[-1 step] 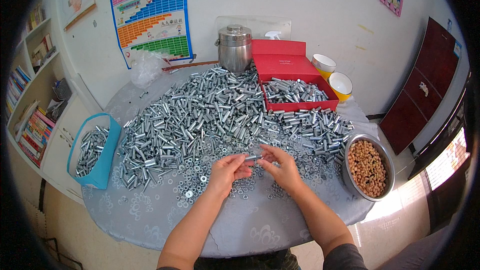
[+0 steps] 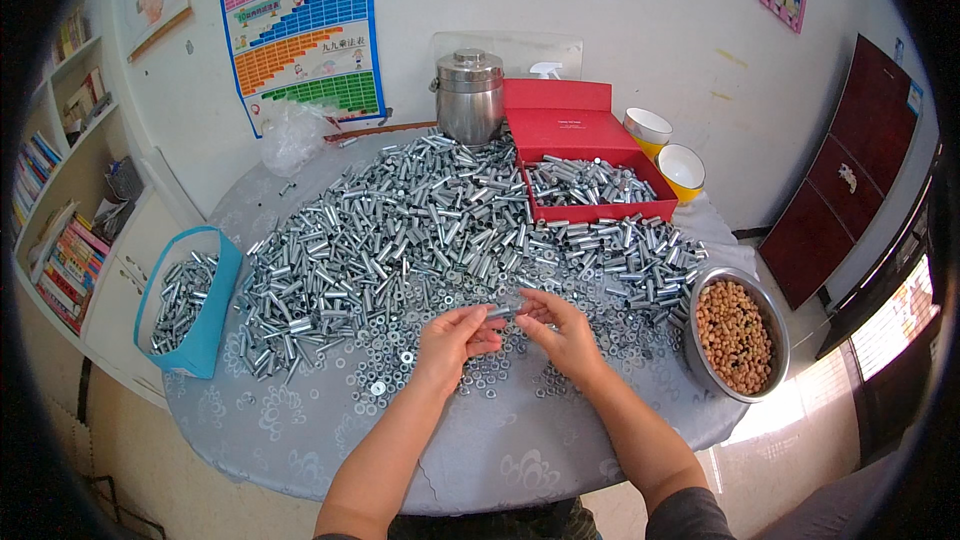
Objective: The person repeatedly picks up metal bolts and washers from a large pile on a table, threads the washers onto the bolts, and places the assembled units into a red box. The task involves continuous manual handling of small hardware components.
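Note:
Between my two hands, just above the near edge of the pile, is a small silver metal sleeve (image 2: 499,311). My left hand (image 2: 450,342) is closed, pinching its left end between thumb and fingers. At the other end, the thumb and fingertips of my right hand (image 2: 563,333) close on the sleeve. My fingers partly cover it, so any small part on its end cannot be made out. Beneath and around my hands lie many loose washers and nuts (image 2: 398,358). Beyond them spreads a big heap of metal sleeves and bolts (image 2: 400,225).
A blue box (image 2: 205,325) of metal pieces stands at the left. Farther back are an open red box (image 2: 600,212) of sleeves, a steel canister (image 2: 470,105) and yellow bowls (image 2: 682,172). A steel bowl (image 2: 697,360) of peanut-like pieces sits at the table's right edge.
The sleeve has tilted slightly between my fingertips, and my right fingers have shifted a little on its end. Everything else stays the same.

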Demonstrator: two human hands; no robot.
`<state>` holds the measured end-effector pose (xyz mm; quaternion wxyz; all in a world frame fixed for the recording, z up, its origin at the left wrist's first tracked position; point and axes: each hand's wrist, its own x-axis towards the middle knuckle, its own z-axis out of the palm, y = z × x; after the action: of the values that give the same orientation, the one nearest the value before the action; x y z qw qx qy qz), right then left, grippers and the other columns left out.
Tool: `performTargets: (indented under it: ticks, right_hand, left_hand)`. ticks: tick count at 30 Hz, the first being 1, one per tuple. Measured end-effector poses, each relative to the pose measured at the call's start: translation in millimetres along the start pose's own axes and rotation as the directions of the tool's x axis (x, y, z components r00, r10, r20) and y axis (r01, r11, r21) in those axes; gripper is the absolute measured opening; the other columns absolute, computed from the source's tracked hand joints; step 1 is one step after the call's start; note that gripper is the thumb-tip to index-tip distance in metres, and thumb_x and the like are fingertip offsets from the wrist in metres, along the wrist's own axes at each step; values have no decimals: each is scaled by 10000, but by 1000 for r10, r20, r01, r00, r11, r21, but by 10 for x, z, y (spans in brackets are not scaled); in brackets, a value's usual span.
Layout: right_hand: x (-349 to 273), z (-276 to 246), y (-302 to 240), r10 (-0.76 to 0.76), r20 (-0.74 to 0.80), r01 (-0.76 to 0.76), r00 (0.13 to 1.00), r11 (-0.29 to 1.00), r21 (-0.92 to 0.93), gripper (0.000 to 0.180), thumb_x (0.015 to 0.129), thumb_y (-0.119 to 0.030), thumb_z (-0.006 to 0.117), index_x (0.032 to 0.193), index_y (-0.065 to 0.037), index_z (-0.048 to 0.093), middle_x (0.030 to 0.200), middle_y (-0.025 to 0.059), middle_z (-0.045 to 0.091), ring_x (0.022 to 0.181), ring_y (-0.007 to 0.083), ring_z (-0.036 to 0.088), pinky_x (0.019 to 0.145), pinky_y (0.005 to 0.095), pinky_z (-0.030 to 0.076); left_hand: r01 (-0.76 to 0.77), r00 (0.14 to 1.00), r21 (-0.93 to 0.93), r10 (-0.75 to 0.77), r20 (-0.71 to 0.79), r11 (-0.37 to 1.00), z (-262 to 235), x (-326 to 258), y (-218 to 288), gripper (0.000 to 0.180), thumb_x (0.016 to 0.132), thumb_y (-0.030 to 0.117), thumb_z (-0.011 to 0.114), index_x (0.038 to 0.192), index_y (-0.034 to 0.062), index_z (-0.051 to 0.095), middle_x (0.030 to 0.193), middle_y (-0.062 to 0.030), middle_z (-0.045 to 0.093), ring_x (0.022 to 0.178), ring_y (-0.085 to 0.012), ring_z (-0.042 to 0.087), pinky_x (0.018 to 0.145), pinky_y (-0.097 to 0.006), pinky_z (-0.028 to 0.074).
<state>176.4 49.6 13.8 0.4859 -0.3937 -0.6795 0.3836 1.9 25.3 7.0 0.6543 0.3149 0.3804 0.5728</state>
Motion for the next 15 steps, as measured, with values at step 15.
performTargets:
  ticks: [15]
  right_hand:
    - [10, 7, 205, -138, 125, 176, 983, 900, -399, 113, 723, -135, 672, 806, -62, 647, 762, 46, 601, 720, 189, 562, 657, 298, 442]
  left_hand:
    - [13, 999, -56, -15, -32, 998, -67, 25, -8, 294, 873, 162, 538, 1060, -65, 535, 917, -187, 618, 661, -147, 612, 606, -271, 544]
